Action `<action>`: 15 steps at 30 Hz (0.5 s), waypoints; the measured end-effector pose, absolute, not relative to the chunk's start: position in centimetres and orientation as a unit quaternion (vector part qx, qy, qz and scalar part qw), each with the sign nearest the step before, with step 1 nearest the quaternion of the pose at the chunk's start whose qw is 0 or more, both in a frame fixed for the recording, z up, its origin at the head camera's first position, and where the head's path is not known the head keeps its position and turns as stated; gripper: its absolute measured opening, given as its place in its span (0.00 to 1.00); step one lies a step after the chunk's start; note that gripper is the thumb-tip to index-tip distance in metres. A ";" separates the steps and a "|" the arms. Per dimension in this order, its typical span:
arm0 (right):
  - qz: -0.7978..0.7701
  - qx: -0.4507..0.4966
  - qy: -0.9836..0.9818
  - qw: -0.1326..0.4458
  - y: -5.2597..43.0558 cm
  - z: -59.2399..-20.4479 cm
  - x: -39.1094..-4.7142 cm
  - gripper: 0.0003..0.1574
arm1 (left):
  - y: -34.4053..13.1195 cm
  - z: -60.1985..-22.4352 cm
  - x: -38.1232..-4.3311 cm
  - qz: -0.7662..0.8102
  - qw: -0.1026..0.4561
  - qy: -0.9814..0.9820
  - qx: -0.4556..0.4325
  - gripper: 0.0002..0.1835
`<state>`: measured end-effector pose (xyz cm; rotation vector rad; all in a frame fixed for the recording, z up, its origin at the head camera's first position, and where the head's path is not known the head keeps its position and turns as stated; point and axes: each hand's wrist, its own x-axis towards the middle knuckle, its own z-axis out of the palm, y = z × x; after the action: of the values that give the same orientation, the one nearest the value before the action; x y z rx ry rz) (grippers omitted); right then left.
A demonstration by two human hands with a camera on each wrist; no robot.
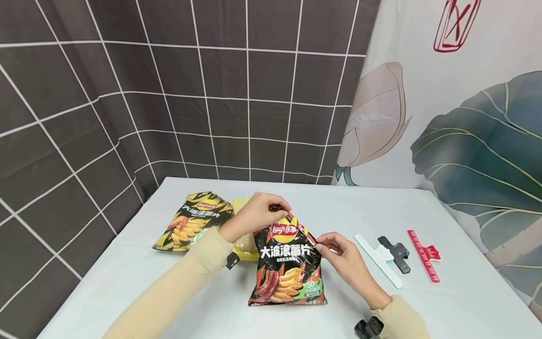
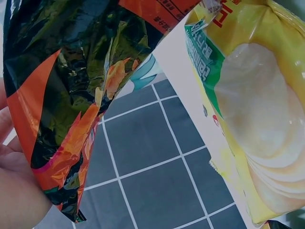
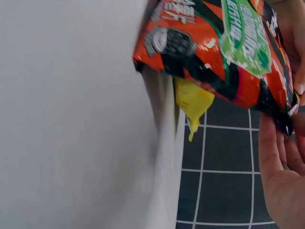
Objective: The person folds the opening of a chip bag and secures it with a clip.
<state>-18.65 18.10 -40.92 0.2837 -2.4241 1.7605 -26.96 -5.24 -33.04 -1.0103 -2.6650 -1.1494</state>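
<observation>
A black and red Lay's potato chip bag (image 1: 288,263) stands tilted at the front middle of the table, its printed face toward me. My left hand (image 1: 258,214) pinches its top edge. At the bag's upper right side, my right hand (image 1: 345,259) pinches the edge between thumb and fingers. In the left wrist view the chip bag (image 2: 71,81) fills the upper left beside the hand (image 2: 19,186). The right wrist view has the bag's lower part (image 3: 205,52) above the right hand (image 3: 286,176). Whether the bag's top is sealed cannot be told.
Behind the left wrist lies a yellow chip bag (image 1: 245,247), partly hidden. A black and yellow chip bag (image 1: 190,226) lies further left. To the right are a white clip (image 1: 377,259), a black clip (image 1: 395,254) and a red clip (image 1: 425,256) on the white-covered table (image 1: 203,292).
</observation>
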 end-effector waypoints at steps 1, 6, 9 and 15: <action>0.580 0.100 -0.806 0.064 18.2 -40.8 -18.7 0.11 | -5.2 -33.0 -26.9 -0.374 0.034 -0.867 -0.328 0.06; 0.546 0.130 -0.825 0.066 19.3 -40.5 -18.9 0.15 | -5.2 -33.0 -26.8 -0.375 0.031 -0.866 -0.328 0.07; 0.490 0.140 -0.856 0.085 20.1 -40.4 -19.1 0.15 | -5.2 -32.9 -26.7 -0.378 0.029 -0.865 -0.329 0.07; 0.358 0.187 -0.900 0.164 21.8 -40.1 -19.5 0.11 | -5.3 -32.9 -26.7 -0.374 0.029 -0.865 -0.332 0.07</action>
<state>-19.52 21.79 -40.13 0.5320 -2.5646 1.0217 -26.75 -5.28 -32.90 -1.0230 -2.6692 -1.1551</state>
